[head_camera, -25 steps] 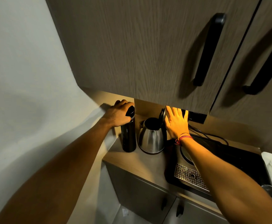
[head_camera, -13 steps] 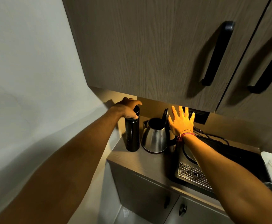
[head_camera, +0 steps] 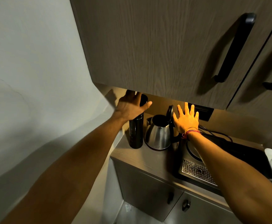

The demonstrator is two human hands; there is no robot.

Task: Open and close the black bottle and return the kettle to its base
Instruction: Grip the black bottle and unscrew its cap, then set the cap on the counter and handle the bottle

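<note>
One black bottle under the loosely cupped left hand; one kettle beside the spread right hand.

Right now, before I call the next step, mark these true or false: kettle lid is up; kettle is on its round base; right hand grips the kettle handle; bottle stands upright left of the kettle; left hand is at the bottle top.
1. The kettle lid is up: true.
2. It sits on its round base: false, it stands on the counter beside it.
3. The right hand grips the handle: false, fingers spread open.
4. The black bottle stands upright left of the kettle: true.
5. The left hand is at the bottle top: true.
</note>
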